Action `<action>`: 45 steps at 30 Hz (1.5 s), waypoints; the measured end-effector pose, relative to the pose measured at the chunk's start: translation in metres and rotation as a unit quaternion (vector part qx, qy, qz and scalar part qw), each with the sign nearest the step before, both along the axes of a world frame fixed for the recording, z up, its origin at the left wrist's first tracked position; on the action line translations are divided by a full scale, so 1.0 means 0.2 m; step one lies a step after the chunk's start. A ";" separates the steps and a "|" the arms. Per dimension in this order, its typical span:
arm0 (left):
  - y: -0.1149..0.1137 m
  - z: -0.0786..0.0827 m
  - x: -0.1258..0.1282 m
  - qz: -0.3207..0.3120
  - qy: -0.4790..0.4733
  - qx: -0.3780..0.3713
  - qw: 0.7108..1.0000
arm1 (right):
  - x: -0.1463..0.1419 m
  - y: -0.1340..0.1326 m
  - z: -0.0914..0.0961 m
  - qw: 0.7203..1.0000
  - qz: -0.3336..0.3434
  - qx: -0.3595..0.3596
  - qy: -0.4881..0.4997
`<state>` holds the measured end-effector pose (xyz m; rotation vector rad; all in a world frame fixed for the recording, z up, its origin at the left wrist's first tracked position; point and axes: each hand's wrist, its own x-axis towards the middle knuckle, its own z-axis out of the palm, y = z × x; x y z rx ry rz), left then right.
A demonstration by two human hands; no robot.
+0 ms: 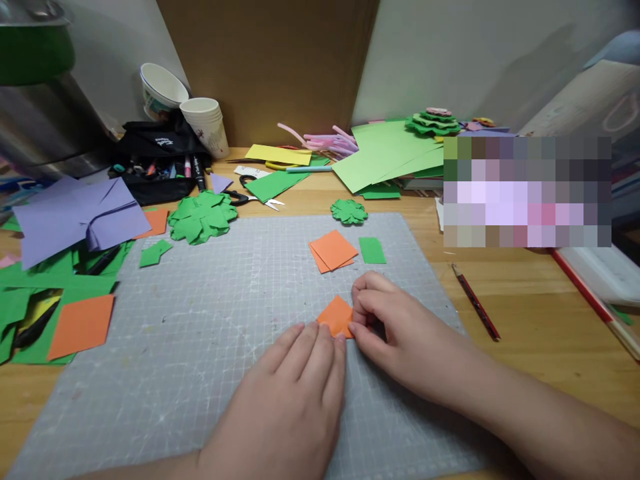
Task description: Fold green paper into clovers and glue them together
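Observation:
A small folded piece of orange paper lies on the grey cutting mat. My left hand rests flat, its fingertips pressing the paper's lower left edge. At the right corner of the same piece, my right hand pinches with thumb and curled fingers. Just beyond lie two stacked orange paper squares and a small green paper rectangle. A small green paper flower and a larger one sit at the mat's far edge, with a folded green piece nearby.
Purple paper, green scraps and an orange square are on the left. Scissors, a black pencil case and paper cups stand behind. A dark red pencil lies right of the mat. Light green sheets are at the back.

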<state>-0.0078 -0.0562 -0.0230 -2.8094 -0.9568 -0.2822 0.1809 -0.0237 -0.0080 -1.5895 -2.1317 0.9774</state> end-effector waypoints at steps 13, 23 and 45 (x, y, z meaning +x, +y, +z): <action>-0.01 0.02 0.01 0.004 -0.008 -0.044 0.999 | -0.01 0.00 0.00 1.000 -0.004 0.001 -0.005; 0.02 0.04 0.00 -0.019 -0.007 -0.081 0.997 | -0.03 0.01 0.00 1.000 -0.003 0.004 -0.012; 0.04 0.03 -0.01 -0.031 -0.011 -0.079 0.996 | 0.02 -0.14 0.05 0.971 0.151 0.132 -0.127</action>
